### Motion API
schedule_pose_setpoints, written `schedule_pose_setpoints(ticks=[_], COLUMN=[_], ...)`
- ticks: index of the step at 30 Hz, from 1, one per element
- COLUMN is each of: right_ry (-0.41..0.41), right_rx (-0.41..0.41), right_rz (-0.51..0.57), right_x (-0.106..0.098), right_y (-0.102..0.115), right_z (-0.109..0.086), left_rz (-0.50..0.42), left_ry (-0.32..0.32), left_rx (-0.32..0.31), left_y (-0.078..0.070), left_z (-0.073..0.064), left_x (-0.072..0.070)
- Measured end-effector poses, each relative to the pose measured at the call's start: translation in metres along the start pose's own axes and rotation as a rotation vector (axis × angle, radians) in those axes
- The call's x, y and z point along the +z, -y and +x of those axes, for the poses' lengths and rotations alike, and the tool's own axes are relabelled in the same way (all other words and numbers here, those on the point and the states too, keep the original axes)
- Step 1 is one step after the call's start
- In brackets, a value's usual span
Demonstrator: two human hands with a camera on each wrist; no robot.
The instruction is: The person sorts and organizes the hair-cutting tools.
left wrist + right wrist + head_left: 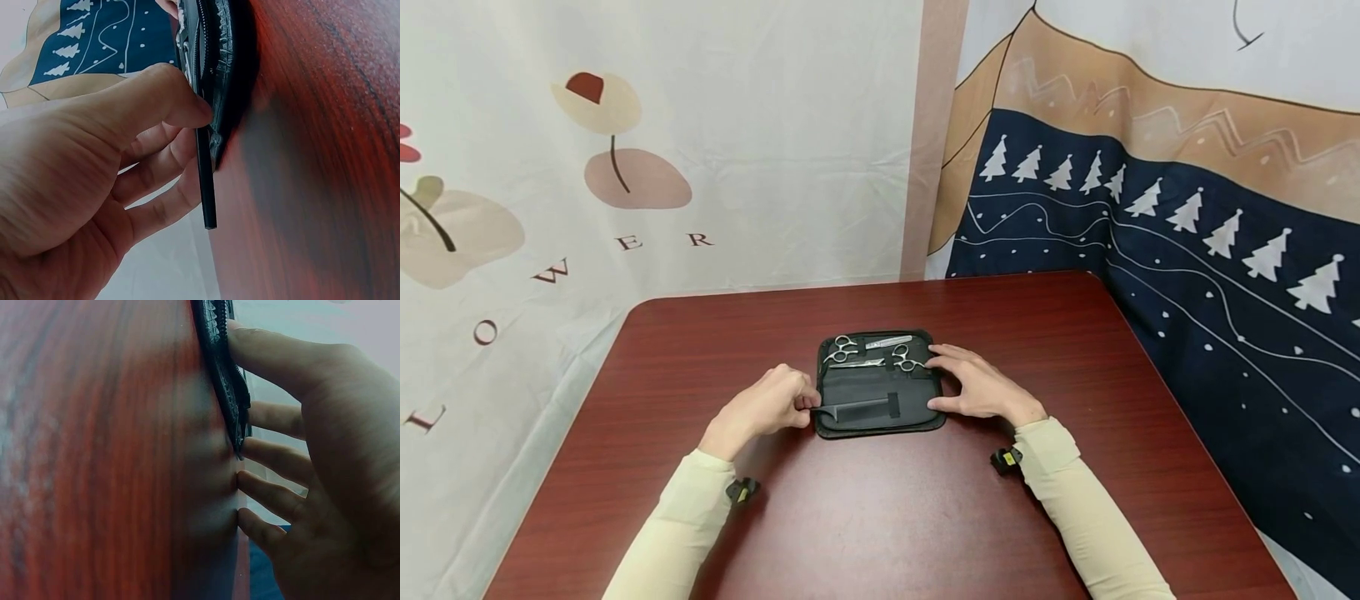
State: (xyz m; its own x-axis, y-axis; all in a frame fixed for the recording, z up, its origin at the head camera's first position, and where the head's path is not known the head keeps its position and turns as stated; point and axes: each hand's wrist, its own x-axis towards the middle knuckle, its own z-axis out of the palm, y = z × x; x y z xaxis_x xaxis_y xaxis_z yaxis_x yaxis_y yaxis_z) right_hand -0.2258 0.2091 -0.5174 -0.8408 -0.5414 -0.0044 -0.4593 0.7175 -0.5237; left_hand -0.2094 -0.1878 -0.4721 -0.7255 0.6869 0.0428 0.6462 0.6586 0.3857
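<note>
A black zip case (868, 386) lies open and flat on the table, with two pairs of silver scissors in its upper half: one pair (857, 364) below, the other, thinning-type pair (887, 342) above. Along the lower part a black comb (853, 407) runs under a small strap. My left hand (778, 398) pinches the comb's thin handle (205, 187) between thumb and fingers at the case's left edge; the handle's end sticks out past them. On the other side, my right hand (977, 383) rests with spread fingers against the case's right edge, its thumb (269, 350) touching the zip border.
The case sits on a reddish-brown wooden table (880, 517). Behind it hangs a pale printed curtain (775, 125), with a navy tree-patterned cloth (1187, 275) along the right side. A small black device (742, 490) is strapped at each wrist.
</note>
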Motion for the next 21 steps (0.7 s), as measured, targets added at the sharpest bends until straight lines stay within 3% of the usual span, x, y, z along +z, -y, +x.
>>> schedule_pose_setpoints(ticks=[8,11,13,14,18,20,21], right_ry=[0.004,0.002,0.004,0.006,0.008,0.005,0.003], right_rx=[0.007,0.008,0.008,0.009,0.012,0.009,0.007], right_rz=[0.027,0.021,0.014,0.012,0.014,0.016,0.016], right_x=[-0.002,-0.002,-0.001,-0.001,0.0,0.0,-0.001], right_y=[0.0,0.0,0.001,0.001,0.001,0.001,0.001], right_z=[0.0,0.0,0.0,0.0,0.0,0.0,0.0], left_rz=[-0.009,-0.042,-0.066,-0.067,-0.049,-0.025,-0.044], left_ry=[-0.008,-0.024,-0.049,-0.059,-0.06,-0.05,-0.066], left_rx=[0.01,0.051,0.123,0.142,0.141,0.106,0.111], left_y=[0.003,0.009,0.03,0.031,0.025,0.008,0.015], left_z=[0.007,0.01,0.014,0.015,0.017,0.017,0.018], left_x=[0.001,0.005,0.021,0.023,0.022,0.011,0.018])
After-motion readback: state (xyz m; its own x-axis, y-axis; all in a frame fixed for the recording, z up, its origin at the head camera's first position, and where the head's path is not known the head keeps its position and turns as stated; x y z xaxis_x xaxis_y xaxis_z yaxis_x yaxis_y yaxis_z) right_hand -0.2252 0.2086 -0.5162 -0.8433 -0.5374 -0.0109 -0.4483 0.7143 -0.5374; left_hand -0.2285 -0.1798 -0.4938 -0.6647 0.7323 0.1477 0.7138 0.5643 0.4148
